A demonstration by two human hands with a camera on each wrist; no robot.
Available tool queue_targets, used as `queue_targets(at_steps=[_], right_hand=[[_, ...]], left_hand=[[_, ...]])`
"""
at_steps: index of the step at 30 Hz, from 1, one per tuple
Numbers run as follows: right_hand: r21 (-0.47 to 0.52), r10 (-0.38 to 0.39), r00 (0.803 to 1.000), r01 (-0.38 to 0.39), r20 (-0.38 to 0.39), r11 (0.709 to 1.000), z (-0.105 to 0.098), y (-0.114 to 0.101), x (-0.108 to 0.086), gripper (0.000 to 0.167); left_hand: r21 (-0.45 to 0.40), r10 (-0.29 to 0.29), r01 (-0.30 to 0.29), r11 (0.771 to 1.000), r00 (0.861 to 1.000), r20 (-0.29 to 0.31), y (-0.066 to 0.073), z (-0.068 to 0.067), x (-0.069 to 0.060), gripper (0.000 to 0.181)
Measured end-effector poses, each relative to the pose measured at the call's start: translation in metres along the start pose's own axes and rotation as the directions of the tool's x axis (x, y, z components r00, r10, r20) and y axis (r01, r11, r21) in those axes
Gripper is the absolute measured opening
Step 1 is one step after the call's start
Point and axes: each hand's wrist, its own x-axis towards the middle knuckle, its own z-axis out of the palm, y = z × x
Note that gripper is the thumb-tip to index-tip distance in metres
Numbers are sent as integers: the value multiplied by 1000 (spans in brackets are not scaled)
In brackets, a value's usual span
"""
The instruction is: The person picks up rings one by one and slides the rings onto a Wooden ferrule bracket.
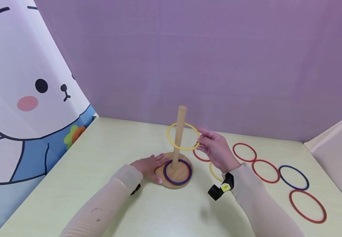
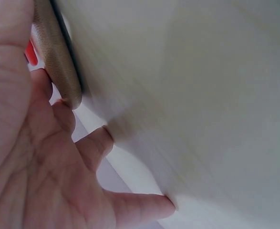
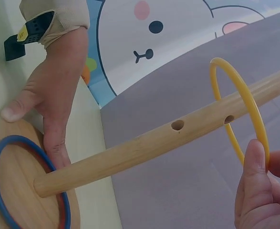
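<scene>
A wooden post (image 1: 181,118) rises from a round wooden base (image 1: 171,186) on the table. Around its foot lie a blue ring (image 1: 166,177) and, beneath that, a red ring mostly covered by it. My right hand (image 1: 215,148) pinches a yellow ring (image 1: 168,135) between thumb and fingers; in the right wrist view this yellow ring (image 3: 254,114) encircles the upper post, above two drilled holes. My left hand (image 1: 150,166) rests on the left edge of the base with fingers spread. In the left wrist view, some fingertips of that hand (image 2: 58,167) touch the tabletop.
Right of the base lie a red ring (image 1: 201,159) and a yellow ring (image 1: 213,172), both partly hidden by my right hand and arm. Farther right are more red rings (image 1: 265,160) and a blue ring (image 1: 293,168). A purple cloth wall (image 1: 218,65) stands behind the table.
</scene>
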Motion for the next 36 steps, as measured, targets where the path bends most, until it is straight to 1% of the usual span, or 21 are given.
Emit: queue_targets(at_steps=[8, 17, 22, 28, 36], right_hand=[[-47, -2, 1000, 3, 9, 999, -8, 3, -6, 47], [-19, -5, 1000, 5, 0, 1000, -17, 7, -8, 49], [-34, -11, 1000, 11, 11, 999, -21, 11, -7, 48], [-58, 6, 1000, -5, 22, 998, -25, 23, -5, 47], [-76, 29, 999, -30, -17, 997, -28, 40, -1, 44]], left_hand=[[-3, -14, 14, 1000, 1000, 7, 2, -1, -1, 88], [-3, -22, 22, 1000, 1000, 15, 3, -2, -3, 88], [2, -16, 16, 1000, 1000, 5, 2, -2, -2, 88], [-3, -6, 6, 1000, 1000, 4, 2, -2, -2, 88], [-8, 5, -5, 1000, 1000, 0, 1, -2, -2, 88]])
